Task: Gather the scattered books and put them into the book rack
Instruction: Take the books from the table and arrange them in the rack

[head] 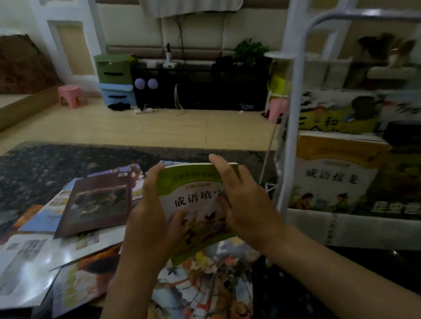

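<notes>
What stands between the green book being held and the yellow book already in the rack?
Head view: the right hand gripping the green book, then the rack's white upright post; the yellow book stands behind it.

Two bare hands: left hand (146, 221) at frame centre, right hand (247, 201) just right of it. Forearms (121, 305) bare too, down to bottom edge of frame.

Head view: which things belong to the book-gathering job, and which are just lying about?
Job: green book held by left hand and right hand; brown book and others scattered on rug; white rack.
Lying about: pink stool, storage boxes, plant, power strip.
</notes>
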Demonstrator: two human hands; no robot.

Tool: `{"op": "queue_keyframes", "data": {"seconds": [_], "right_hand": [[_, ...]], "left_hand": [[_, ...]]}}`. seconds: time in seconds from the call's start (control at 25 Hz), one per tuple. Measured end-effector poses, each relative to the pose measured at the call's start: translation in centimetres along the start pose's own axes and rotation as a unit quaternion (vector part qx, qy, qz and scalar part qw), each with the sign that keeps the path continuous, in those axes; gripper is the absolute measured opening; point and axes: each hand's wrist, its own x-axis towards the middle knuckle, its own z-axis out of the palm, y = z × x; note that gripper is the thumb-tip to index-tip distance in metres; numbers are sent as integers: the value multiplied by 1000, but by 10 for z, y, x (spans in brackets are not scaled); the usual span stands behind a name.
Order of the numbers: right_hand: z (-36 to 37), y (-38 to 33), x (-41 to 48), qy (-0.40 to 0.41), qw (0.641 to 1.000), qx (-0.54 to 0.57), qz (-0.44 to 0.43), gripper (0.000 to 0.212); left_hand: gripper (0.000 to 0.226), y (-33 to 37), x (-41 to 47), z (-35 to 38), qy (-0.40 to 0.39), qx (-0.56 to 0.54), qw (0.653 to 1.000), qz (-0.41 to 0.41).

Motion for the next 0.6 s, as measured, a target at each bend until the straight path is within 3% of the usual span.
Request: {"op": "queue_keyframes", "data": {"seconds": [0.2,0.44,0.6], "right_hand": [[-94,20,-14,50,998,-39,19,84],[-179,41,-35,104,992,2,66,68],[-208,76,-41,145,985,-65,72,64]], "left_hand": [[92,87,23,18,-7,2,997,82],[96,176,53,29,-105,45,989,96],[91,212,64,67,-123,47,984,118]]}}
